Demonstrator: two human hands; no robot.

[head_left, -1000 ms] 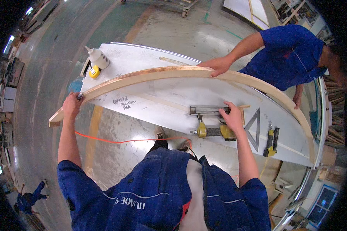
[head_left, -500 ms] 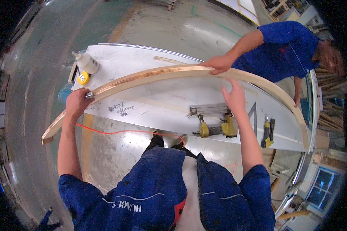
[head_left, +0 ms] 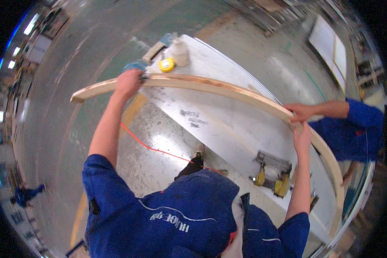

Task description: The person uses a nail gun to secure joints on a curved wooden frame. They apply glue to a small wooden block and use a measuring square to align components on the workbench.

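Note:
A long curved wooden strip [head_left: 210, 88] arches over the white-topped table [head_left: 219, 62], its left end sticking out past the table over the floor. My left hand [head_left: 130, 82] is closed around it near that end. Something small, dark and shiny shows beside those fingers; I cannot make out what it is. Farther right, my right hand [head_left: 302, 136] grips the strip's near edge, its fingers partly hidden. A co-worker's hand [head_left: 300, 112] holds the strip right beside my right hand.
On the table's far left end stand a whitish squeeze bottle [head_left: 179, 52] and a yellow tape measure [head_left: 167, 65]. A yellow-and-black nail gun [head_left: 273, 176] lies near my right forearm. An orange hose [head_left: 148, 147] crosses the floor. The co-worker [head_left: 348, 129] stands across the table.
My view has swung, so the table now slants down to the right. My open right hand has closed on the strip. The left hand keeps its grip near the left end.

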